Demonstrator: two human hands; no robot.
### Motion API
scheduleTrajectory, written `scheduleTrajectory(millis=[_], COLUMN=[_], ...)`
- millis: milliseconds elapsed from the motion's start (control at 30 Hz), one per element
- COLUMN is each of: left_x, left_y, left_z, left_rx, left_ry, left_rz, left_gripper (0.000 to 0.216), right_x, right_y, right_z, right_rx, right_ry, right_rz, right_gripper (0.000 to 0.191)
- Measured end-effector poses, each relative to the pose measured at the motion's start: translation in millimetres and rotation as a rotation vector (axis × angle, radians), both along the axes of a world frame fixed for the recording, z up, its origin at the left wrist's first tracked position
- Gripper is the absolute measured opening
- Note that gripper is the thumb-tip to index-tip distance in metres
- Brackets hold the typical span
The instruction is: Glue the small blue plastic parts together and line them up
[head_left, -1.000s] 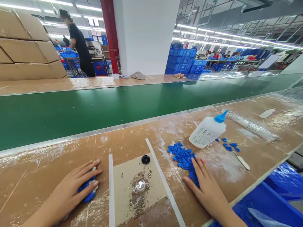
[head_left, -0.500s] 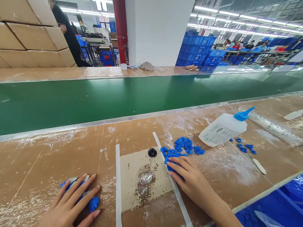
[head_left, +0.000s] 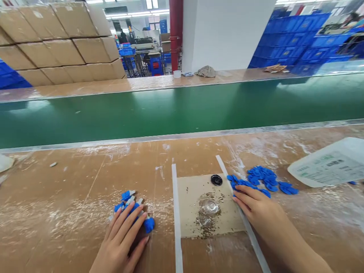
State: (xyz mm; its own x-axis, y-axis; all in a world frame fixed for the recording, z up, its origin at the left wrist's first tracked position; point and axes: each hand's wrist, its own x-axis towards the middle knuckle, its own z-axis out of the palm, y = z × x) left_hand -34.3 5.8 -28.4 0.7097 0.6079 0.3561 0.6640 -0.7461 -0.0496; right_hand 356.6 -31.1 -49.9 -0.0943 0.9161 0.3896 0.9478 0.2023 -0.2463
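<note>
My left hand [head_left: 121, 240] lies palm down with fingers spread, their tips over a small cluster of blue pieces with grey-white parts [head_left: 125, 196]. The fingers hide some of that cluster. On the right, my right hand [head_left: 257, 206] rests with outstretched fingers on the near edge of a heap of small flat blue pieces [head_left: 263, 176]. Whether a piece is under its fingertips cannot be seen. Between the hands lies a beige sheet [head_left: 189, 208], bearing a clear round plastic piece [head_left: 210, 207] amid dark wet specks and a black ridged disc [head_left: 216, 180].
White strips [head_left: 176, 216] flank the sheet. A translucent bottle [head_left: 332, 163] lies at the right on the brown worktable [head_left: 85, 227]. Beyond runs a green conveyor belt [head_left: 153, 113]. Stacked cartons [head_left: 65, 53], a pillar [head_left: 224, 34] and blue crates [head_left: 287, 41] stand behind it.
The view has turned left, so everything sits further right in the picture. My left hand has drawn back slightly, showing more of its cluster. My right hand stays at the blue heap.
</note>
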Motion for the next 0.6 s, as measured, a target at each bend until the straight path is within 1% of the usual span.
scheduleTrajectory(millis=[100, 167, 267, 333, 433, 500, 567, 600], left_x=[2.2, 6.5, 13.1, 13.9, 10.2, 8.5, 11.1, 14.5], left_y=[-8.7, -11.4, -10.5, -7.5, -2.1, 0.0, -0.1, -1.2], left_z=[2.0, 4.1, 7.1, 8.5, 10.4, 11.8, 12.8, 13.0], left_rx=[0.035, 0.047, 0.037, 0.050, 0.112, 0.128, 0.090, 0.038], left_ry=[-0.044, -0.034, 0.017, 0.067, 0.148, 0.186, 0.159, 0.110], left_rz=[0.060, 0.066, 0.013, -0.047, -0.169, -0.200, -0.207, -0.208], left_gripper=[0.042, 0.038, 0.034, 0.035, 0.040, 0.041, 0.038, 0.035], right_x=[3.6, 8.9, 17.8, 22.5, 26.0, 25.2, 20.2, 15.8], right_y=[-6.0, -8.2, -7.6, -5.1, -0.5, 1.4, 1.0, 0.0], right_z=[-5.6, -9.7, -13.9, -14.0, -10.1, -4.4, 4.5, 10.2], right_rx=[-0.007, -0.032, -0.061, -0.079, -0.135, -0.166, -0.160, -0.139], right_ry=[0.005, 0.007, 0.014, 0.025, 0.095, 0.138, 0.177, 0.201], right_rz=[-0.006, -0.022, -0.006, 0.011, 0.017, 0.001, -0.021, -0.018], right_gripper=[0.054, 0.052, 0.046, 0.042, 0.038, 0.034, 0.027, 0.024])
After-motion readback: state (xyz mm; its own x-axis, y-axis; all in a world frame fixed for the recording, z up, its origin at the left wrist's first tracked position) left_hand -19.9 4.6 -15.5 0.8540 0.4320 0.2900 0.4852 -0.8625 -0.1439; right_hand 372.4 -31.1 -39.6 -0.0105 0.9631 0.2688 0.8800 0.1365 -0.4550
